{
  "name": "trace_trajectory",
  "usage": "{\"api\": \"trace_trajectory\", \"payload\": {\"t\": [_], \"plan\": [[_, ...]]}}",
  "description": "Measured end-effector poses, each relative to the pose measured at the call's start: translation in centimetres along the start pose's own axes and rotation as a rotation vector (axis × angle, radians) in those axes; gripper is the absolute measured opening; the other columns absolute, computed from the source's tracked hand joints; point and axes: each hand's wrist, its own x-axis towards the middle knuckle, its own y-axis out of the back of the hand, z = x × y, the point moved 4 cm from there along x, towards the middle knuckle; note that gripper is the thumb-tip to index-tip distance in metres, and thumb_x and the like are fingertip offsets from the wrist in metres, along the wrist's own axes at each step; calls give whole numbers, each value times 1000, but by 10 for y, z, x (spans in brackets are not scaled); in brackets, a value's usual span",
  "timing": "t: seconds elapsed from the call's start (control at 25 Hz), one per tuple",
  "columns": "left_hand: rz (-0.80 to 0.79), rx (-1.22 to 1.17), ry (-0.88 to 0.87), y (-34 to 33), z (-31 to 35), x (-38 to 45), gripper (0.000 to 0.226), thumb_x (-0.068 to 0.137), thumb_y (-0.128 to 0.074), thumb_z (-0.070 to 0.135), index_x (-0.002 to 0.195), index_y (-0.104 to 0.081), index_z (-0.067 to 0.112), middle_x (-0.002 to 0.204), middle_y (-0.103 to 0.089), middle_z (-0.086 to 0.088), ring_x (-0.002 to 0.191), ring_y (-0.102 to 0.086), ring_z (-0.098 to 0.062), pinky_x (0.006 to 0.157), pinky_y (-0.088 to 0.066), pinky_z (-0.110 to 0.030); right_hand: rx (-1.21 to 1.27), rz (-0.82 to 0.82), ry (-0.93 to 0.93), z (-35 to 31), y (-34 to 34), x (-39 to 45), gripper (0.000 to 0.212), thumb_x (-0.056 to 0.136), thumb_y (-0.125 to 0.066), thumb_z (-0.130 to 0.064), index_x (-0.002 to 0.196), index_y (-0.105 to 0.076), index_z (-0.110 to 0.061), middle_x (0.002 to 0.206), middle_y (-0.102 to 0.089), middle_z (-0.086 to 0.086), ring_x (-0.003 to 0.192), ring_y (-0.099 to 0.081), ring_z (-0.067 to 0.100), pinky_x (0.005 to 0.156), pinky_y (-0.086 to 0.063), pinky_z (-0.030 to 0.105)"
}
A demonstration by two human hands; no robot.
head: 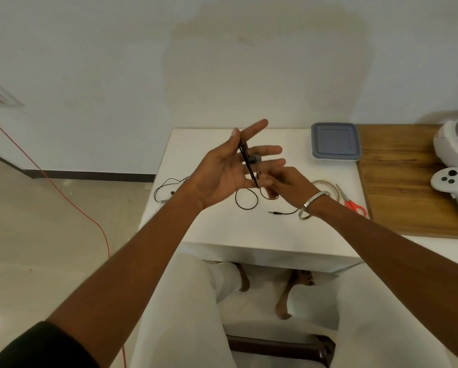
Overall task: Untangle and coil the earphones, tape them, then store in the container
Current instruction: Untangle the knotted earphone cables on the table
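My left hand (230,168) is raised over the white table (275,229), palm up and fingers spread, with the black earphone cable (247,163) wound across its fingers; an earbud (255,159) sits at the middle finger. My right hand (286,185) pinches the cable just below the left fingers. Loose loops (246,199) hang down to the table, and the jack plug (274,213) lies on the table near my right wrist. A second black earphone cable (166,188) lies at the table's left edge. The clear container with a grey lid (335,142) stands shut at the back right.
A roll of clear tape (326,187) and red-handled scissors (351,200) lie right of my right hand. On the wooden surface (397,181) further right sit a white headset (456,142) and a controller (453,189). A red cord (63,192) runs from a wall socket across the floor.
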Motion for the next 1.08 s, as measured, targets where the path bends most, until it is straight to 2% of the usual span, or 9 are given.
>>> {"api": "trace_trajectory", "payload": {"t": [0.16, 0.28, 0.48, 0.56, 0.64, 0.72, 0.84, 0.96, 1.08], "plan": [[130, 285, -79, 14, 4, 6, 44, 104, -22, 47, 142, -43, 36, 132, -61, -9, 123, -58, -29, 108, -34, -63, 69, -183, 18, -2, -19, -6, 21, 97, -50, -22, 94, -67, -9, 61, -61, 5, 58, -60, 16, 64, -54, 25], [171, 553, -62, 27, -3, 7, 42, 104, -24, 46, 139, -45, 41, 127, -65, 2, 119, -61, -16, 107, -35, -52, 94, -210, 0, -4, -16, -6, 21, 96, -51, -19, 89, -66, -5, 62, -62, 12, 58, -61, 20, 64, -54, 29], [155, 872, 10, 39, -17, 0, 38, 104, -37, 39, 137, -52, 34, 123, -65, 6, 113, -60, -7, 92, -39, -18, 186, -210, -19, -7, -4, -6, 22, 95, -54, -17, 88, -64, 1, 59, -55, 15, 53, -55, 23, 58, -50, 31], [108, 940, 61, 43, -25, -3, 34, 100, -45, 42, 131, -57, 37, 121, -65, 4, 114, -59, -9, 98, -42, -22, 202, -174, -12, -8, 3, -5, 22, 94, -54, -17, 89, -64, 2, 56, -50, 9, 50, -49, 20, 54, -47, 30], [72, 1046, 122, 46, -34, -4, 27, 93, -50, 54, 117, -61, 48, 115, -66, -2, 111, -61, -18, 102, -46, -41, 212, -140, -9, -9, 9, -3, 20, 95, -54, -16, 90, -65, 1, 55, -46, 4, 47, -43, 15, 51, -42, 27], [-2, 1123, 169, 45, -43, -5, 31, 91, -50, 58, 115, -64, 44, 110, -67, 1, 105, -62, -20, 101, -47, -46, 226, -119, -17, -8, 14, 0, 21, 95, -53, -17, 89, -67, -2, 55, -43, 0, 47, -38, 12, 49, -36, 23], [-112, 1041, 212, 35, -49, -8, 31, 101, -44, 42, 114, -69, 29, 110, -70, 4, 96, -63, -8, 98, -48, -33, 185, -86, -25, -8, 17, 3, 27, 96, -51, -24, 87, -67, -5, 52, -41, -8, 48, -34, 9, 48, -33, 20], [-167, 871, 253, 19, -44, -10, 37, 105, -36, 29, 111, -69, 13, 112, -71, -3, 92, -62, -7, 84, -45, -15, 166, -44, -30, -4, 18, 5, 26, 96, -51, -26, 84, -65, -8, 51, -43, -13, 46, -35, 6, 49, -34, 18], [-239, 666, 272, 10, -42, -9, 39, 105, -33, 30, 109, -66, 9, 122, -65, -19, 116, -59, -32, 103, -45, -36, 210, -24, -37, -2, 14, 4, 25, 96, -51, -27, 80, -62, -11, 52, -43, -13, 46, -36, 5, 48, -34, 18]]}}
